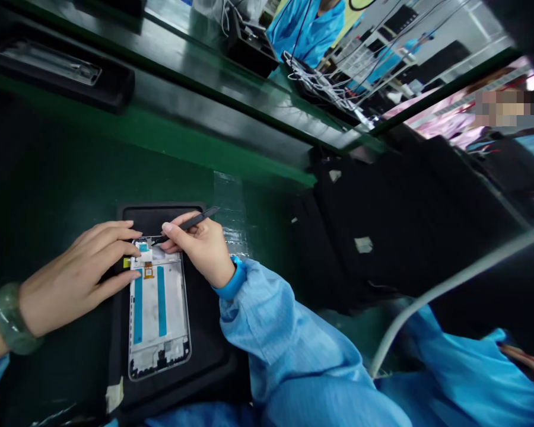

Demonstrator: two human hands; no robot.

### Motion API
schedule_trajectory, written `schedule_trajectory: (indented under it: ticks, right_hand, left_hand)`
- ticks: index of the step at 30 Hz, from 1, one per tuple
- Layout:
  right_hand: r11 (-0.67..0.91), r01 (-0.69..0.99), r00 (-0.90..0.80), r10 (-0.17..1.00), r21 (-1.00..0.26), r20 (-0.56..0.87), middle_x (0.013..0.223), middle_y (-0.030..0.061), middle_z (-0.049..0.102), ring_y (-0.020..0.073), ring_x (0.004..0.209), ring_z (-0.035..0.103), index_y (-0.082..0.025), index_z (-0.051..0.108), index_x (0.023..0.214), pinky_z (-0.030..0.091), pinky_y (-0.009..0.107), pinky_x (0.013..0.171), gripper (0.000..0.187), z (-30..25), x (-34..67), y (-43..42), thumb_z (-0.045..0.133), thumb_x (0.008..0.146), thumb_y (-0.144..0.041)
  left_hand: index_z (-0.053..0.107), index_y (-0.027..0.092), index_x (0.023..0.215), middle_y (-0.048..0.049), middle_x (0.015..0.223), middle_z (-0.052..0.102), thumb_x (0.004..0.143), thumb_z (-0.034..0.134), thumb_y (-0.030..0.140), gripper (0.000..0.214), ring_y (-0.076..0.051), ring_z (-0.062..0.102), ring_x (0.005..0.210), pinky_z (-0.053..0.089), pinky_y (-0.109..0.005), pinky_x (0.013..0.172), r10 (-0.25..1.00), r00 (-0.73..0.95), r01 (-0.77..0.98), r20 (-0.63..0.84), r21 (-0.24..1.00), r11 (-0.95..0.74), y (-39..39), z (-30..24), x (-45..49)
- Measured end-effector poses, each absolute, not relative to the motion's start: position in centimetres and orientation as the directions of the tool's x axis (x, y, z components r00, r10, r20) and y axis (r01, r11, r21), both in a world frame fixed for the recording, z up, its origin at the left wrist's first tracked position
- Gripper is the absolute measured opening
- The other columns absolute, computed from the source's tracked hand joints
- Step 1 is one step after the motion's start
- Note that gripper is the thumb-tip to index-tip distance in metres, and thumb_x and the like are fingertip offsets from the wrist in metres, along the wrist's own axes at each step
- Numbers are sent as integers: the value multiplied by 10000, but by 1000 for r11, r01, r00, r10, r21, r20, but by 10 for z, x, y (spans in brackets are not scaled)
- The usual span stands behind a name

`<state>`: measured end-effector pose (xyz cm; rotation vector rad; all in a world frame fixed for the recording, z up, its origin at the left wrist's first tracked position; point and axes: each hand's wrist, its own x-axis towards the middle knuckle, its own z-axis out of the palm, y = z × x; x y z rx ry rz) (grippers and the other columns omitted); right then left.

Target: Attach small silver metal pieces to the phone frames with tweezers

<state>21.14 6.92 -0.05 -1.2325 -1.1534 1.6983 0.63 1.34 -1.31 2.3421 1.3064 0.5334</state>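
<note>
A white phone frame (159, 320) with two blue strips lies in a black tray (204, 332) on the green bench. My left hand (78, 276) rests on the tray's left side, fingers stretched out flat and touching the frame's top left corner. My right hand (200, 243) is closed round black tweezers (187, 224), whose tip meets the top edge of the frame. A small orange flex part (148, 271) sits near the frame's top. I wear a green bangle (9, 320) on the left wrist.
A second black tray (62, 71) holding a part sits on the conveyor at the back left. Black cloth or bags (404, 237) pile up to the right. Another person in blue (307, 26) works beyond, near tangled cables (324, 83). A grey hose (449, 284) crosses at right.
</note>
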Motion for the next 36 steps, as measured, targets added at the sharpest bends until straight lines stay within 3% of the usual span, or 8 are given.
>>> schedule_trajectory:
  ticks: [36]
  right_hand:
    - [-209, 31, -261, 942, -977, -210, 565, -26, 627, 142, 551, 678, -172, 593, 761, 577, 238, 538, 303, -7, 211, 65, 724, 692, -436]
  left_hand:
    - [562, 240, 1105, -52, 1245, 542, 871, 493, 469, 335, -236, 385, 1285, 379, -445, 1051, 862, 479, 728, 165, 475, -495, 12, -14, 9]
